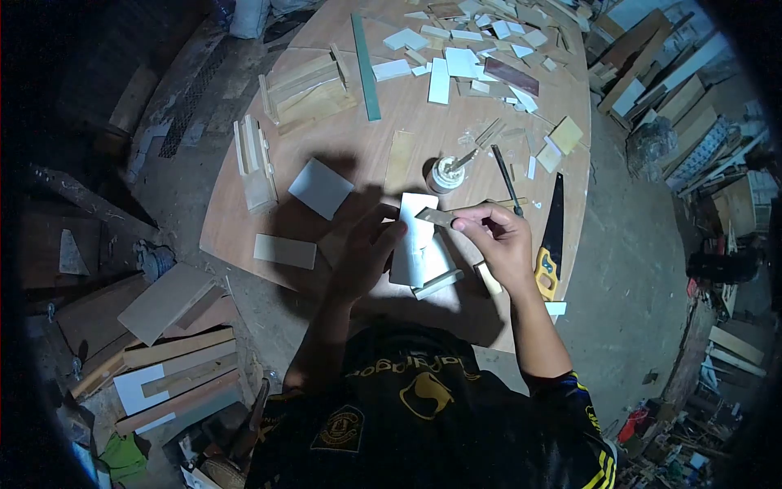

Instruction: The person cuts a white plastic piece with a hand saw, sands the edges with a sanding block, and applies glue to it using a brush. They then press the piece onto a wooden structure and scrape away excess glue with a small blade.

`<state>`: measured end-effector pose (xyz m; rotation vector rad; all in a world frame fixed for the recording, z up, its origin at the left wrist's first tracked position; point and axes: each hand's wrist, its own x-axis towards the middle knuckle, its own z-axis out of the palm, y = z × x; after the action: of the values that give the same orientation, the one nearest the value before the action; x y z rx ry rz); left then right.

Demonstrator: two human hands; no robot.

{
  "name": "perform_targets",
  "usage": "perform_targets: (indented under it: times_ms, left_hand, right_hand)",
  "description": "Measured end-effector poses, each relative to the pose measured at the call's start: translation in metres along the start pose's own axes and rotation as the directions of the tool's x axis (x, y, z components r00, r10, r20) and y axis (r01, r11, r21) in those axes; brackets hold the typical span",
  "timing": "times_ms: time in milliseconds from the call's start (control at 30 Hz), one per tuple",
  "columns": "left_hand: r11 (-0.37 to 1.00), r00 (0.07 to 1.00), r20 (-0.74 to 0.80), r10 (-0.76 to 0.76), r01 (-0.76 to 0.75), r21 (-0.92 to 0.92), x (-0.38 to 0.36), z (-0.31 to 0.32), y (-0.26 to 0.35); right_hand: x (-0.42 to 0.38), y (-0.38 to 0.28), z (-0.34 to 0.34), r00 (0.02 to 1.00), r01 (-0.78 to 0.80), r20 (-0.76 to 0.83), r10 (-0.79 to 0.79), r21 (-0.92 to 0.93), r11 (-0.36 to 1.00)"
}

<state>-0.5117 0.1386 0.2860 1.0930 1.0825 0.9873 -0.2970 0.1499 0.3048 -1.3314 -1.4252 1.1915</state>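
My left hand (376,248) is closed on the edge of a white board (411,257), gripping it at its upper left. The board stands in front of my body, joined to or resting against other white pieces, with a lower strip (437,284) at its near end. My right hand (501,244) pinches a small flat grey strip (437,217) whose tip lies over the board's face. Just beyond my hands is an open white jar (448,174) of pale paste, a stick-like tool (466,159) leaning in it.
A handsaw (554,220) with a yellow handle lies at the table's right edge. White panels (322,189) and wooden box-like pieces (314,90) are on the left. Wood offcuts (460,61) pile up at the far end. Boards (175,367) lean below the table's left side.
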Motion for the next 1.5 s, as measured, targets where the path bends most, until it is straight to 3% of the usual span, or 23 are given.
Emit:
perform_targets:
  times_ms: [233, 567, 967, 1167, 1267, 1333, 1367, 1400, 1433, 1500]
  left_hand:
    - [0.997, 0.996, -0.04, -0.078, 0.078, 0.006, 0.003, -0.006, -0.005]
    - [0.999, 0.998, -0.031, -0.046, 0.046, 0.013, 0.013, -0.004, -0.006]
    - [0.998, 0.998, -0.018, -0.054, 0.054, 0.011, 0.029, -0.007, -0.008]
    - [0.998, 0.997, -0.054, -0.054, 0.055, 0.026, 0.033, -0.007, -0.008]
    - [0.996, 0.994, -0.078, -0.081, 0.084, 0.041, 0.035, -0.008, -0.007]
    - [0.992, 0.987, -0.107, -0.117, 0.12, 0.026, 0.039, -0.012, -0.013]
    - [0.997, 0.985, -0.168, -0.033, 0.043, 0.06, 0.043, -0.017, -0.024]
    - [0.995, 0.973, -0.224, 0.054, -0.033, 0.097, 0.046, -0.021, -0.032]
    - [0.995, 0.974, -0.22, 0.053, -0.033, 0.092, 0.045, -0.021, -0.027]
    - [0.985, 0.939, -0.297, -0.172, 0.165, -0.05, 0.039, -0.023, -0.012]
  right_hand:
    - [0.004, 0.005, 0.007, 0.998, -0.051, 0.037, 0.047, 0.103, 0.993]
    - [0.012, 0.006, 0.0, 0.997, -0.065, 0.039, 0.06, 0.145, 0.987]
    - [0.016, 0.006, -0.001, 0.977, -0.138, 0.173, 0.121, 0.092, 0.986]
    - [0.012, 0.003, 0.001, 0.975, -0.096, 0.209, 0.078, 0.077, 0.992]
    - [0.01, 0.0, -0.004, 0.951, -0.025, 0.304, 0.048, -0.082, 0.996]
    - [0.009, -0.002, -0.006, 0.908, -0.155, 0.389, 0.154, -0.03, 0.988]
    - [0.01, 0.002, -0.01, 0.886, -0.226, 0.411, 0.216, -0.023, 0.974]
    - [0.011, 0.009, -0.014, 0.887, -0.228, 0.406, 0.219, -0.027, 0.973]
    - [0.015, 0.02, -0.016, 0.935, -0.216, 0.296, 0.198, 0.03, 0.976]
    - [0.024, 0.051, -0.022, 0.974, -0.226, 0.051, 0.221, 0.137, 0.965]
